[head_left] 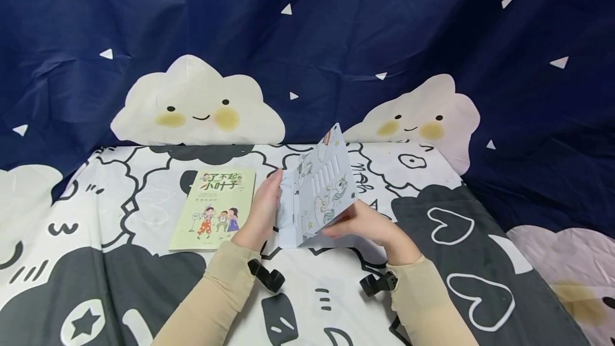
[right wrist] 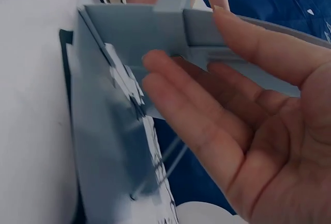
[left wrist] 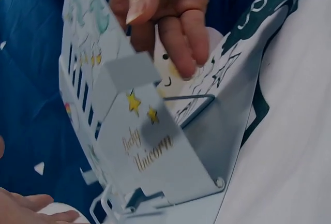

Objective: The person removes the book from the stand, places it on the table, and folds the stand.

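A pale blue folding book stand (head_left: pixel 326 186) with unicorn drawings is between the hands, its panel raised at a slant over a flat base (head_left: pixel 288 236). In the left wrist view, a side with gold "Lucky Unicorn" lettering (left wrist: pixel 147 154) and a thin wire support (left wrist: pixel 191 98) show. My left hand (head_left: pixel 261 207) lies along the stand's left side, fingers extended. Behind the panel is my right hand (head_left: pixel 367 226), its fingers reaching beneath it. Close up, the right fingers (right wrist: pixel 194 115) are loosely straight, with the thumb by the panel's edge.
A light green book (head_left: pixel 218 210) with cartoon figures lies left of the stand. Black-and-white patterned cloth (head_left: pixel 154 218) covers the surface. Behind it hangs a dark blue curtain (head_left: pixel 331 31) with clouds and small white triangles.
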A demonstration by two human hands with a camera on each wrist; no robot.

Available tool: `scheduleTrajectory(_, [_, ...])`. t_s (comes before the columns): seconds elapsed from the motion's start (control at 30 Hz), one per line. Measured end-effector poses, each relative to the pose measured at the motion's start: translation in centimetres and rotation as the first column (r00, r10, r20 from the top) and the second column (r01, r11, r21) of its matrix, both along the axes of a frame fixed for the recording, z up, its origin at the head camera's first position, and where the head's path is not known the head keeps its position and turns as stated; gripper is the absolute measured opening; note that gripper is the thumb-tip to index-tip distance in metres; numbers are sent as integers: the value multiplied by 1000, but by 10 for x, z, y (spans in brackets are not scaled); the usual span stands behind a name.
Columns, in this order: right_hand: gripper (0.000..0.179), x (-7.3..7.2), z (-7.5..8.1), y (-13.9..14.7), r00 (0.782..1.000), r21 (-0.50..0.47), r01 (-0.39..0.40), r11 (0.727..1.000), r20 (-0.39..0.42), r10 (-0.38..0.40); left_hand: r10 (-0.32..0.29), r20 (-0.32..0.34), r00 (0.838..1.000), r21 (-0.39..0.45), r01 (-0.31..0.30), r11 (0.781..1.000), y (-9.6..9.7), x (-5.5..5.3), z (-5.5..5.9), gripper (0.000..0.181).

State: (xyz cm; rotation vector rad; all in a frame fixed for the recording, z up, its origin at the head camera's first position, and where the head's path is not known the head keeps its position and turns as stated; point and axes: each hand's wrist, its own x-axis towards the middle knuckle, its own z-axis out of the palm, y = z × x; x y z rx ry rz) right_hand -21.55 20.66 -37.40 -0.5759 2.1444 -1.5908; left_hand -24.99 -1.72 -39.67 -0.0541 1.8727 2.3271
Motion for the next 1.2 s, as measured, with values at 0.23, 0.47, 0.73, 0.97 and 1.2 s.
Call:
scheduleTrajectory(0.23, [42,-2,7,14,996,23,93,995,-6,-93,-7,-70,998,-125,-2,992,12,10,11,67])
scheduleTrajectory(0.47, [40,-4,12,27,981,-32,193,981,9,-193,-56,-186,981,-208,16,978,20,20,16,64])
scheduleTrajectory(0.73, [44,-8,12,37,942,-66,333,940,-13,-335,-118,-336,935,-332,0,943,28,30,17,70])
scheduleTrajectory(0.97, [44,-13,5,40,891,-112,452,885,20,-453,-171,-367,914,-524,-52,850,32,38,18,86])
scheduleTrajectory(1.2, [50,-17,-2,41,859,-88,512,855,33,-511,-235,-364,901,-622,-48,781,38,43,21,106])
